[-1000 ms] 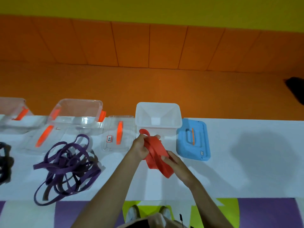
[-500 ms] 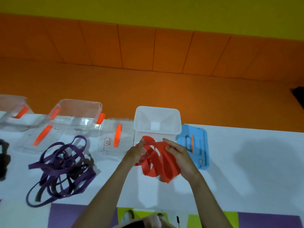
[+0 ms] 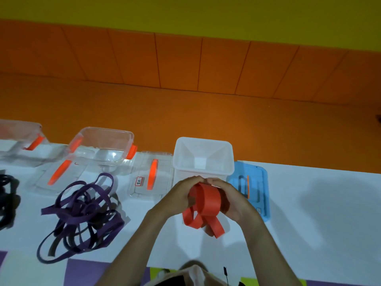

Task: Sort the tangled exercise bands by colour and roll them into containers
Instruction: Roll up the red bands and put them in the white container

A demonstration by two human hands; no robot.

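Table (image 3: 309, 203): we see a white top running the whole width, with every item below placed relative to the white container.
White container (image 3: 203, 156): our landmark, an open, empty, square white tub at the table's far edge, near the middle.
Purple bands (image 3: 82, 213): a loose tangle lying flat on the table, well to the left of the white container and nearer to us.
Clear container (image 3: 103, 144): open, with orange clips, left of the white container at the far edge; we see nothing inside it.
Clear lid (image 3: 151, 175): flat on the table just left of the white container, with an orange handle and a small label we cannot read.
Blue lid (image 3: 250, 186): flat on the table just right of the white container, partly hidden by the right hand.
Second clear lid (image 3: 59, 173): flat, with an orange handle, in front of the clear container.
Left hand (image 3: 181, 195): just in front of the white container, fingers clenched on the left side of the red coil.
Right hand (image 3: 233, 200): fingers curled around the coil's right side, thumb tips of both hands meeting on top.
Red band (image 3: 206, 200): coiled into a loop between both hands, held above the table right in front of the white container, two loose ends hanging below.
Black bands (image 3: 7, 195): a dark heap at the far left edge, only partly in view.
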